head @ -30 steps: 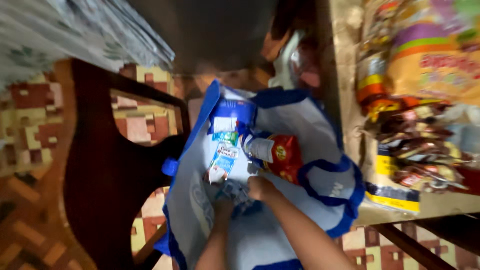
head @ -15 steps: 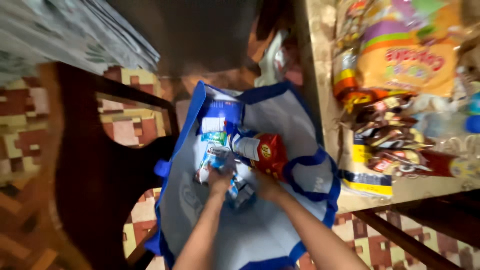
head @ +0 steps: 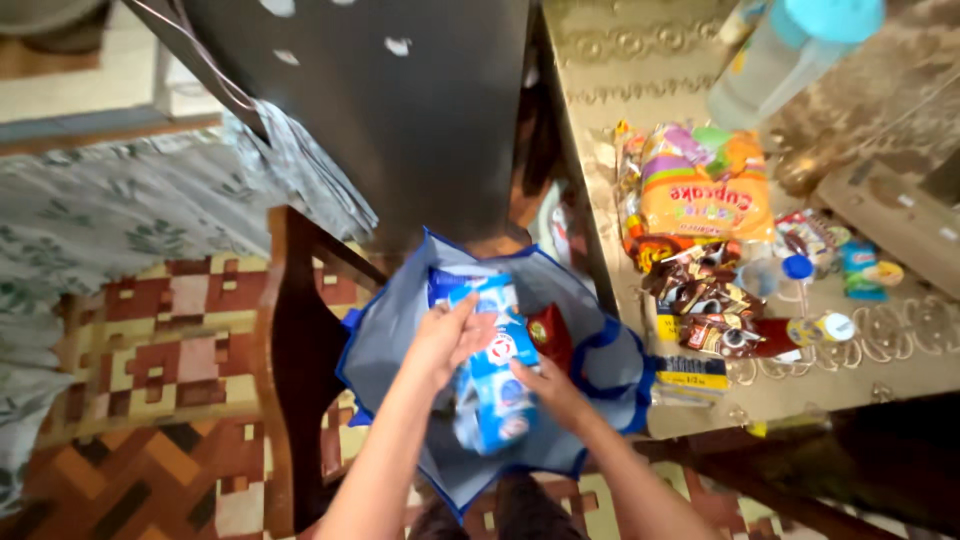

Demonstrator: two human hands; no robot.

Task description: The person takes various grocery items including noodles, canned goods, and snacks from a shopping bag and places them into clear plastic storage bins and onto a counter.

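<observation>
Both hands lift blue-and-white packets above the open tote bag.

The left hand (head: 445, 338) grips the packets' (head: 497, 372) upper left edge; the right hand (head: 548, 390) clasps them from the lower right, so they sit between both hands, over the blue-trimmed grey tote bag (head: 395, 345). A red packet (head: 551, 335) lies inside. Snack packs (head: 700, 195) crowd the table (head: 880, 350) just right.

A patterned tile floor (head: 150, 340), a dark wooden chair (head: 290, 360), a leaf-print cloth (head: 130, 210) and a gold-covered table (head: 640, 120).
</observation>
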